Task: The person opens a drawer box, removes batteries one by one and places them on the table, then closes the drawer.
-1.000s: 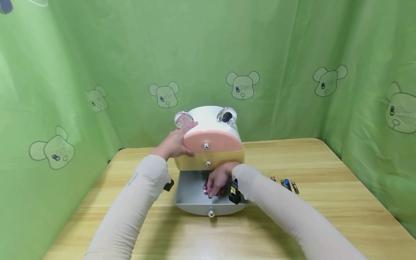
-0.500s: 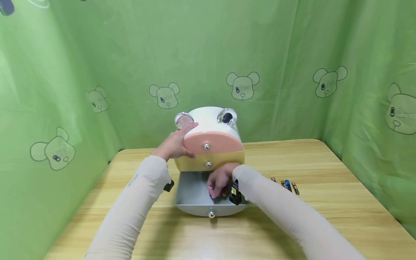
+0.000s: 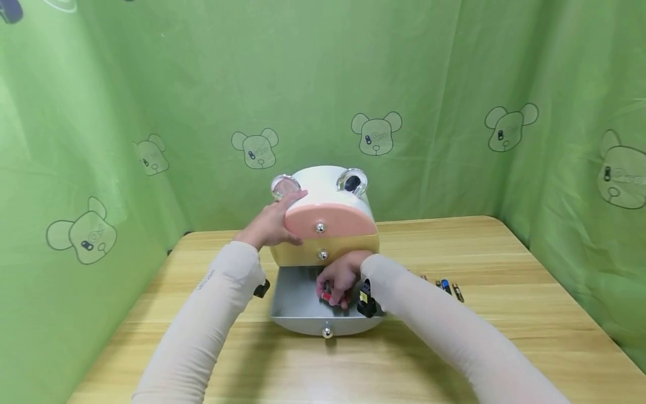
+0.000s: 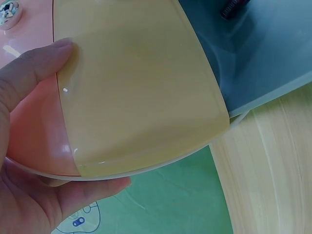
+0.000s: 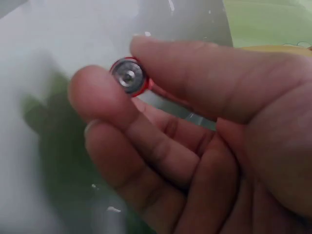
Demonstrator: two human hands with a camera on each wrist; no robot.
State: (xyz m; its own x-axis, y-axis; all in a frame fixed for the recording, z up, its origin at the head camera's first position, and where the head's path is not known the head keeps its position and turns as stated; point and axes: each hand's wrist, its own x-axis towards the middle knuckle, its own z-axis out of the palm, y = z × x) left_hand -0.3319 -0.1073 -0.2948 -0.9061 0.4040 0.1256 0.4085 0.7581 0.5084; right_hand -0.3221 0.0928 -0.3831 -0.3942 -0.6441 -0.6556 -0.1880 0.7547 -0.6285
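Note:
A small drawer cabinet (image 3: 323,185) with a white top, pink and yellow fronts and two ear-like shapes stands on the table. My left hand (image 3: 272,224) grips its left side, the thumb (image 4: 46,61) on the front and the fingers along the side. The bottom grey drawer (image 3: 295,297) is pulled out. Inside it, my right hand (image 3: 339,278) pinches a red battery (image 5: 129,77) between thumb and fingertips, its metal end showing in the right wrist view. A dark red cylinder (image 4: 234,7) shows in the drawer in the left wrist view; I cannot tell whether it is the same battery.
Several batteries (image 3: 446,287) lie on the wooden table (image 3: 504,325) right of the cabinet, partly behind the right sleeve (image 3: 429,314). A green curtain (image 3: 313,73) with bear-head drawings surrounds the table's back and sides.
The right hand's fingers have shifted inside the drawer, and the red battery now shows between them. My left hand stays on the cabinet.

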